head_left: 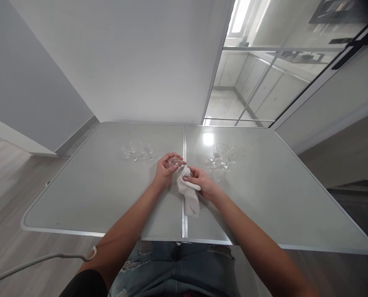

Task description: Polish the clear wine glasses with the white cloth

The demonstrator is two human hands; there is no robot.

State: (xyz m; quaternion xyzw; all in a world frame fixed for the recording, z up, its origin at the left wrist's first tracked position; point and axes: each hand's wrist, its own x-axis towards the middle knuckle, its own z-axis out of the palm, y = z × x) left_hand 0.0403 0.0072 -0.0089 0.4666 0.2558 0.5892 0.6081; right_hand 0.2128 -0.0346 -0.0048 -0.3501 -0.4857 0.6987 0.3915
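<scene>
My left hand (166,168) is wrapped round the bowl of a clear stemmed glass (176,161), which lies tilted on its side over the table's middle seam. The glass's stem end points toward my right hand (199,180). Bunched in that right hand is a white cloth (188,192), its upper part against the end of the glass and its loose part hanging down toward me. My fingers and the cloth hide part of the glass's stem and foot.
Two clear stemmed glasses (214,163) stand on the right half of the folding table (264,198). More clear glasses (135,158) stand on the left half. A white wall is behind the table, with a glass door (248,82) at the right. A pale cable (44,258) runs at lower left.
</scene>
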